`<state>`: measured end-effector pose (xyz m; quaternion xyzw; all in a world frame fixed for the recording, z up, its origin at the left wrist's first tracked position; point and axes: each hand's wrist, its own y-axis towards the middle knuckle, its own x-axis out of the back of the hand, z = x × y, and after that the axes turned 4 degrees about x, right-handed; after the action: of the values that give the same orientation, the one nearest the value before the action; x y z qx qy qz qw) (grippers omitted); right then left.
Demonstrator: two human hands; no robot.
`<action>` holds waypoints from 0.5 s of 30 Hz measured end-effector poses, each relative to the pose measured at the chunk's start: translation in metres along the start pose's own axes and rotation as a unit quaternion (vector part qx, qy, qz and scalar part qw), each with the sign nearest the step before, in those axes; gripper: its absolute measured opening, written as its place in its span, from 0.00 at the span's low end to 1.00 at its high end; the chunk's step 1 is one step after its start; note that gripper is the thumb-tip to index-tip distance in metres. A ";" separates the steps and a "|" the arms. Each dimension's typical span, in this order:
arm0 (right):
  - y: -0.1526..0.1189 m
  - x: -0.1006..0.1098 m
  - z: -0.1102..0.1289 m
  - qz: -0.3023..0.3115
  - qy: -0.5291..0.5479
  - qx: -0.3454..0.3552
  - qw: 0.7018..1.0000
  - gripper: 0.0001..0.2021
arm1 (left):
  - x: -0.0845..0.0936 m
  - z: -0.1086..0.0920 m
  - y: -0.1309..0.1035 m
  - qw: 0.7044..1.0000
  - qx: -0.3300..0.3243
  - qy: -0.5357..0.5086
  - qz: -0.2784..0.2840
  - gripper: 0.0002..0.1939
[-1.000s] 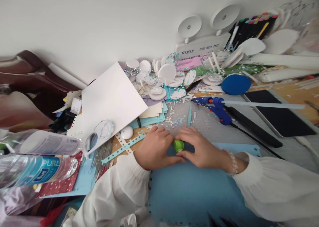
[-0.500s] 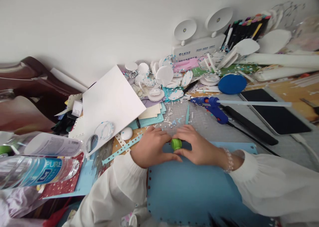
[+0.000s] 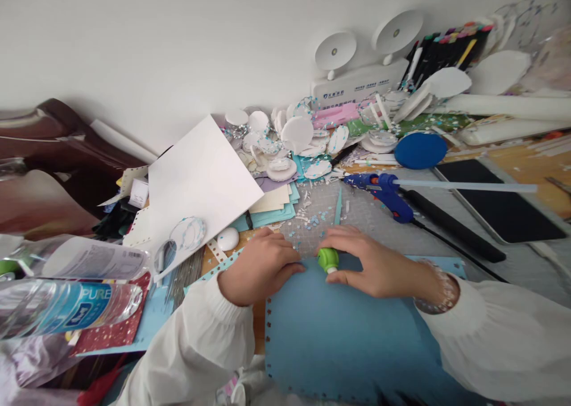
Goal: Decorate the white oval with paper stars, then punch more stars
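Note:
A small green punch-like tool with a white part below sits between the thumb and fingers of my right hand, over the top edge of a blue sheet. That sheet has small punched holes along its left side. My left hand rests at the sheet's upper left corner, fingers curled and thumb against them; whether anything is inside is hidden. Part of a light blue strip with punched holes shows beside my left wrist.
A blue glue gun, a black bar and a tablet lie at the right. White discs crowd the back. At the left are a white board and a water bottle.
My right hand has moved right with the green tool, and my left hand has drawn slightly left, widening the gap between them. The tool is now tilted, showing its white part.

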<state>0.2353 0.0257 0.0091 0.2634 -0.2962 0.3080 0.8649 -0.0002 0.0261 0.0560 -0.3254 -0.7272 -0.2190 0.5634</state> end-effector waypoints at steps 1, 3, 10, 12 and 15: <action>0.000 0.000 0.000 0.000 -0.004 0.000 1.000 0.11 | 0.001 0.000 0.001 1.000 -0.001 0.002 -0.001 0.11; 0.000 -0.001 0.001 0.002 -0.014 -0.002 1.000 0.11 | 0.001 0.001 0.002 1.000 -0.003 0.009 -0.004 0.11; 0.003 -0.003 0.003 -0.004 -0.031 -0.005 1.000 0.06 | -0.002 0.002 0.005 0.999 -0.002 0.035 0.010 0.11; 0.003 -0.006 0.002 -0.009 -0.040 -0.008 0.999 0.06 | -0.001 -0.003 0.006 0.999 0.014 0.046 0.025 0.08; 0.003 -0.008 0.001 -0.017 -0.045 -0.003 0.999 0.07 | 0.001 -0.017 0.009 0.997 0.039 0.059 0.022 0.15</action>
<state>0.2272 0.0242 0.0049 0.2794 -0.3316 0.2804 0.8564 0.0176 0.0207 0.0610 -0.3058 -0.6936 -0.1969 0.6218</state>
